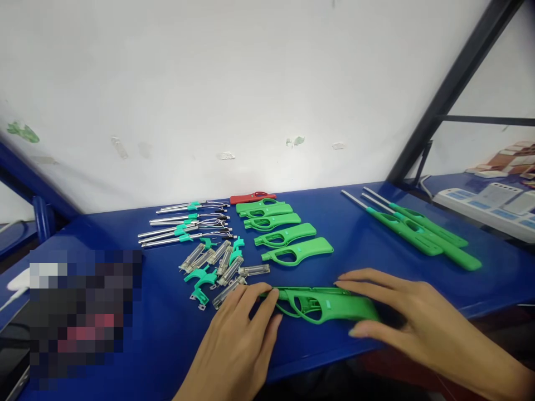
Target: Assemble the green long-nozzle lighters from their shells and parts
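Green plastic lighter body [330, 305], pistol-shaped with an open trigger loop, lies on its side at the near edge of the blue table [351, 231], lengthwise left to right. Right hand [412, 326] covers its rear end: fingers run along the far edge, thumb presses the near edge, so the body is pinched loosely between them. Left hand [238, 342] lies palm down with the fingers loosely spread; its fingertips touch the front tip of the body and clasp nothing. Just beyond the left fingertips sits a loose scatter of small metal-and-clear parts [221, 264] mixed with teal plastic trigger pieces. Behind that scatter lie thin metal tubes with teal collars [186, 223], side by side, trailing fine wires at their right ends. To the right of the tubes, a staggered row of empty green handle shells [288, 236] runs away from the hands, and one red handle shell [253, 197] lies at the far end of the row. Well apart, on the right of the table, several finished long-nosed green lighters [422, 234] lie together on a slant. White wall [251, 83] stands behind the table; black metal strut [451, 89] crosses diagonally at upper right.
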`<state>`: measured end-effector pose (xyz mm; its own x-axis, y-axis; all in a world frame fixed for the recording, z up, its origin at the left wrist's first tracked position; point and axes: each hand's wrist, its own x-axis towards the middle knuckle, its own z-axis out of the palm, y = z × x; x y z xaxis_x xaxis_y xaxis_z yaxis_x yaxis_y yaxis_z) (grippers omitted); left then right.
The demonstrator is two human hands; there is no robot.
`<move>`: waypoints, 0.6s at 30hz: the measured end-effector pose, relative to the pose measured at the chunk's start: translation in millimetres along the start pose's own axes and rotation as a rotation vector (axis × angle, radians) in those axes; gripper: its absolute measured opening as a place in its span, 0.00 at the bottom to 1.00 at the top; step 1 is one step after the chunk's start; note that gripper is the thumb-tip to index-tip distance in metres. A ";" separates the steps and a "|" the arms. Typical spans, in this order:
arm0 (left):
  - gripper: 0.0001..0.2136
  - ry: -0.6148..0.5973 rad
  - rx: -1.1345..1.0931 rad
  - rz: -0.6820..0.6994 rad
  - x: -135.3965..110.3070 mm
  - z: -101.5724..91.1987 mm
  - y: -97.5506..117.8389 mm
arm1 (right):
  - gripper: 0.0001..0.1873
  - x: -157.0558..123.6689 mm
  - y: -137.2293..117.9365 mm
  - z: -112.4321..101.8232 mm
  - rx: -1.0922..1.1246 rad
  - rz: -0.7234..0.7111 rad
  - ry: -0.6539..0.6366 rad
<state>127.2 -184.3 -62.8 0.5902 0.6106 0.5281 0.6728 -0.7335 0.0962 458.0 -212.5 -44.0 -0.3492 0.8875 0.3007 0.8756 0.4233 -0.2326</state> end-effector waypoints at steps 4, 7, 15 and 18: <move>0.17 0.025 0.010 -0.024 1.4 -0.5 1.9 | 0.23 -4.6 -4.3 -1.1 0.000 -0.012 -0.030; 0.17 0.067 0.005 -0.024 3.3 -1.2 3.6 | 0.21 -1.8 -4.6 -3.3 0.013 -0.028 -0.016; 0.24 -0.040 -0.066 -0.028 4.8 -1.4 3.5 | 0.24 -2.0 3.8 -12.5 -0.027 -0.099 0.023; 0.28 -0.093 -0.090 -0.029 2.2 -0.8 3.6 | 0.24 -7.6 7.8 -12.9 -0.055 -0.110 0.058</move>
<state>130.5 -185.8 -60.6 0.6124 0.6542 0.4439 0.6502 -0.7362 0.1878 471.7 -218.3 -36.2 -0.4257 0.8235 0.3751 0.8504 0.5057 -0.1450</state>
